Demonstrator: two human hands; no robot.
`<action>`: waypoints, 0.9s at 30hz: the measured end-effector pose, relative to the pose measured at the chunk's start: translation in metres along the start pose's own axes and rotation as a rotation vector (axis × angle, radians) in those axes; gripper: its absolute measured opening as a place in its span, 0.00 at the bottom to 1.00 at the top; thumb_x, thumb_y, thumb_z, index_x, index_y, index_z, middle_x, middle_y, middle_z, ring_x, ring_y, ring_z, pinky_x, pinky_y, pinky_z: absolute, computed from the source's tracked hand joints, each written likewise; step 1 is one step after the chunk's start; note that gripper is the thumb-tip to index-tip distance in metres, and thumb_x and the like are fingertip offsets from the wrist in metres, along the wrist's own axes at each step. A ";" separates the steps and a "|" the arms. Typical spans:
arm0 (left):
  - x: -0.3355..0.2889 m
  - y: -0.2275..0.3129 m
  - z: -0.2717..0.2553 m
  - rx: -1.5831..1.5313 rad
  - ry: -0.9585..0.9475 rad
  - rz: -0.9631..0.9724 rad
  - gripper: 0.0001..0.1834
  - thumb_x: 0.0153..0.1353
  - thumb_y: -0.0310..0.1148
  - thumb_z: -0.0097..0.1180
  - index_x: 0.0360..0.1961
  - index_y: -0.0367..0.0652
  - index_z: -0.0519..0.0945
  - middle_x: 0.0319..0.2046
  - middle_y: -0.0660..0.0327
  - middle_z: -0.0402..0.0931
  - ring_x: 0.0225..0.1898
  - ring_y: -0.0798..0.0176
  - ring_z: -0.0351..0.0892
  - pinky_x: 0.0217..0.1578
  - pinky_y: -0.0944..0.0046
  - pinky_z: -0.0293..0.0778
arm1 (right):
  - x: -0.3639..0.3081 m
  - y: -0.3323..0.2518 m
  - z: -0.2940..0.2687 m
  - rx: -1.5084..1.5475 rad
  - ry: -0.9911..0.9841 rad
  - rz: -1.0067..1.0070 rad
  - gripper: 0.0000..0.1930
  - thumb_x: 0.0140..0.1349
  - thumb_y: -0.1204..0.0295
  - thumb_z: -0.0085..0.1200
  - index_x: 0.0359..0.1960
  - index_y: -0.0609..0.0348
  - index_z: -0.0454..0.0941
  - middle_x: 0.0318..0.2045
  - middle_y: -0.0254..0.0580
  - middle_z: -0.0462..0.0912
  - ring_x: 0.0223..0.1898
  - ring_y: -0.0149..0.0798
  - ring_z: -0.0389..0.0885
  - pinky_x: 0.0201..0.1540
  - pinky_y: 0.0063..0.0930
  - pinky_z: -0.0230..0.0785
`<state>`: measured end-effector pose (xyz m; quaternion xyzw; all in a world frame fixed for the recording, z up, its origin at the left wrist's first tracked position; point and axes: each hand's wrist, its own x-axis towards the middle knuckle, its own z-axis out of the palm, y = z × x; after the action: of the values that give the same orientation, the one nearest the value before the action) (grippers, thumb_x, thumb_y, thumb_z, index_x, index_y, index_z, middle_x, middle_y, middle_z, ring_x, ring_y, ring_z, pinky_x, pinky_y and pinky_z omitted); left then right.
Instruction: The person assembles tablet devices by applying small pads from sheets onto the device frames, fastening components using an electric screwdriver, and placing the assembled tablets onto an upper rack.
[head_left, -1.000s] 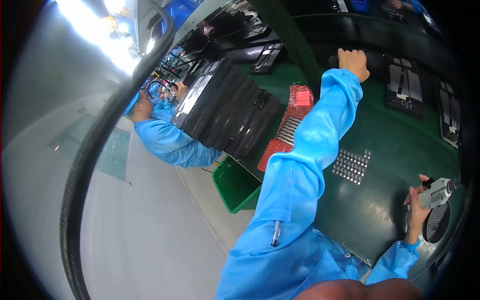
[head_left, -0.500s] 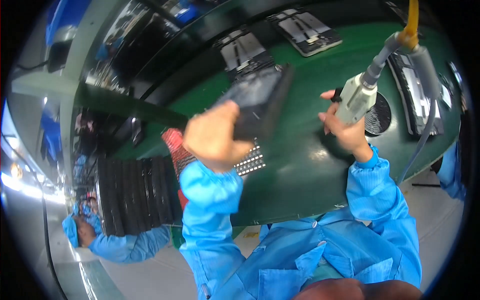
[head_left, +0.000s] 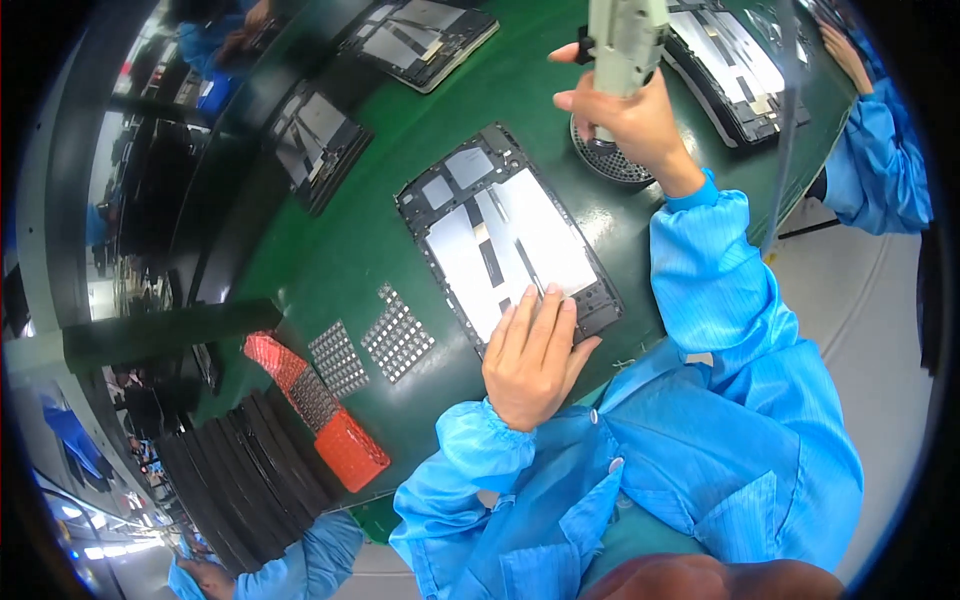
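An opened tablet [head_left: 548,232], with a black frame and silvery battery plates, lies tilted on the green table in front of me. My left hand [head_left: 532,368] rests flat on its near end, fingers stretched out over the silver plate and black edge. My right hand [head_left: 637,122] is wrapped round a pale powered screwdriver [head_left: 622,50], held beyond the tablet's far right side. The tool's upper end runs out of the picture. Just under this hand sits a round black perforated dish [head_left: 607,164], partly covered by it.
Other opened tablets lie at the far left [head_left: 313,150], the back [head_left: 420,45] and the right [head_left: 738,75]. Two sheets of small parts [head_left: 399,337] lie left, beside a red wrapped bundle [head_left: 352,452] and a stack of black slabs [head_left: 245,475]. Co-workers' sleeves [head_left: 878,160] show at both sides.
The tablet, lifted and blurred in my left hand before, now lies on the table with its inside up. That hand has flattened on it. My view has shifted; the right hand still grips the screwdriver.
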<state>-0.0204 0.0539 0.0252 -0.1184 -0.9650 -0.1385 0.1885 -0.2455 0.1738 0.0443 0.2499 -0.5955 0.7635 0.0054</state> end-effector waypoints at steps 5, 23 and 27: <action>0.001 -0.001 0.002 -0.106 -0.054 0.004 0.29 0.39 0.37 0.68 0.44 0.37 0.75 0.51 0.50 0.70 0.56 0.48 0.66 0.55 0.43 0.55 | -0.007 0.005 0.005 -0.027 -0.078 -0.001 0.15 0.48 0.78 0.59 0.40 0.64 0.74 0.14 0.33 0.74 0.14 0.25 0.71 0.17 0.18 0.63; -0.003 -0.035 0.010 -0.240 -0.014 0.037 0.28 0.37 0.31 0.69 0.43 0.40 0.76 0.52 0.51 0.69 0.59 0.46 0.62 0.57 0.34 0.45 | -0.007 -0.003 0.001 0.108 -0.067 0.018 0.12 0.49 0.80 0.58 0.35 0.66 0.70 0.15 0.34 0.73 0.14 0.28 0.72 0.16 0.20 0.62; -0.004 -0.034 0.010 -0.288 0.002 0.060 0.24 0.37 0.30 0.69 0.39 0.38 0.77 0.48 0.50 0.73 0.56 0.47 0.66 0.56 0.36 0.50 | -0.006 0.003 0.001 0.081 -0.097 0.044 0.11 0.47 0.80 0.58 0.33 0.66 0.73 0.14 0.33 0.73 0.13 0.26 0.72 0.17 0.19 0.64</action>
<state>-0.0296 0.0250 0.0072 -0.1729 -0.9310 -0.2699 0.1748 -0.2403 0.1740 0.0396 0.2736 -0.5690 0.7739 -0.0504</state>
